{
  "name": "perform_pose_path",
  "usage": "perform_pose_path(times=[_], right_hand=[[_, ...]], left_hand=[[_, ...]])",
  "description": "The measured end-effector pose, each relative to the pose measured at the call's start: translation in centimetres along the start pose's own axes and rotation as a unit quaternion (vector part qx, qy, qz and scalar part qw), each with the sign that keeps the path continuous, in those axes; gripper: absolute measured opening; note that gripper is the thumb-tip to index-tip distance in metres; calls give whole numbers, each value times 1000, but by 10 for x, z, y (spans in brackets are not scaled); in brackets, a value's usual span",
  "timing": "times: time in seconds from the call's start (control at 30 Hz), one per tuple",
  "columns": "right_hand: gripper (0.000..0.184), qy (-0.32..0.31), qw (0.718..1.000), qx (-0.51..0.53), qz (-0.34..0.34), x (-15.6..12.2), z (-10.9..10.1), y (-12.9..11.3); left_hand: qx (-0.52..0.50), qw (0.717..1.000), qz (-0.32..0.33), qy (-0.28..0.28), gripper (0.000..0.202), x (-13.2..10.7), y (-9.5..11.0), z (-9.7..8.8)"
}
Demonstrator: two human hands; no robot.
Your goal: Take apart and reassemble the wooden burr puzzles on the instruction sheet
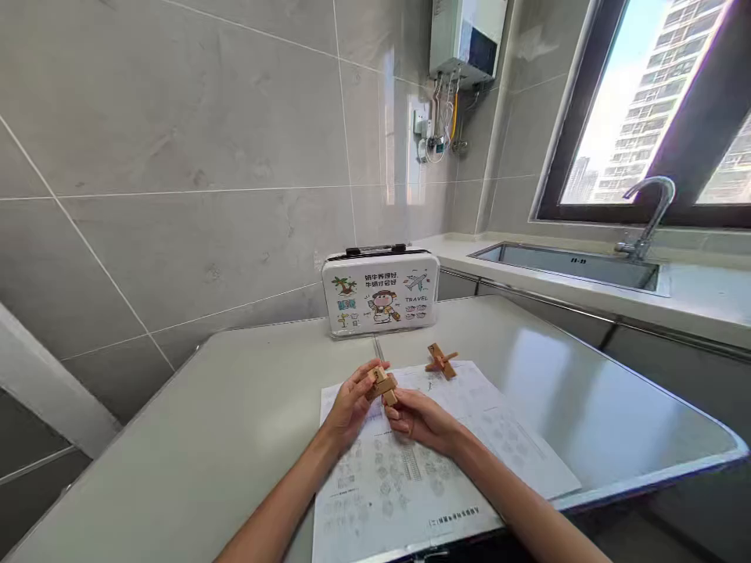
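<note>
Above a printed sheet (404, 477) on the table, both my hands hold a small wooden interlocking puzzle (384, 385) made of light brown blocks. My left hand (352, 399) grips its left side, fingers curled round it. From the right, my right hand (419, 418) pinches a lower block of the same piece between thumb and fingers. Just beyond the hands, on the sheet's far edge, lie several wooden puzzle sticks (443, 363), crossed over each other. Parts of the held puzzle are hidden behind my fingers.
A white carry case (381, 293) with cartoon prints stands at the table's (264, 422) far edge, near the tiled wall. To the right runs a counter with a sink (563, 266) and a tap (651, 215). A water heater (468, 39) hangs above.
</note>
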State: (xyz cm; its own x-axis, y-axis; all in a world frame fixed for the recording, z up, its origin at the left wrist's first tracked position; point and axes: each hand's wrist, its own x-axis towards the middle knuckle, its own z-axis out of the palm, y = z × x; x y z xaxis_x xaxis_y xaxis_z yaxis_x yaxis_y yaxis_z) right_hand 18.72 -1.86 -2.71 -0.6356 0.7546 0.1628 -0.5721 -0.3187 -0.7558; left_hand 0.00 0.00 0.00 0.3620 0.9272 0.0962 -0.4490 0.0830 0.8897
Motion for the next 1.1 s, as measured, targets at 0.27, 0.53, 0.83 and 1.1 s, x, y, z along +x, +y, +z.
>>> perform_pose_path(times=[0.27, 0.53, 0.83, 1.1], right_hand=[[27, 16, 1000, 12, 10, 2, -2, 2], [31, 46, 999, 25, 7, 5, -2, 1], [33, 54, 998, 19, 17, 5, -1, -1], [31, 44, 999, 12, 14, 5, -4, 0]], left_hand=[[212, 960, 80, 167, 49, 12, 7, -21], [625, 735, 146, 218, 51, 18, -12, -58], [712, 673, 81, 186, 50, 16, -18, -65], [715, 669, 52, 196, 52, 16, -14, -56]])
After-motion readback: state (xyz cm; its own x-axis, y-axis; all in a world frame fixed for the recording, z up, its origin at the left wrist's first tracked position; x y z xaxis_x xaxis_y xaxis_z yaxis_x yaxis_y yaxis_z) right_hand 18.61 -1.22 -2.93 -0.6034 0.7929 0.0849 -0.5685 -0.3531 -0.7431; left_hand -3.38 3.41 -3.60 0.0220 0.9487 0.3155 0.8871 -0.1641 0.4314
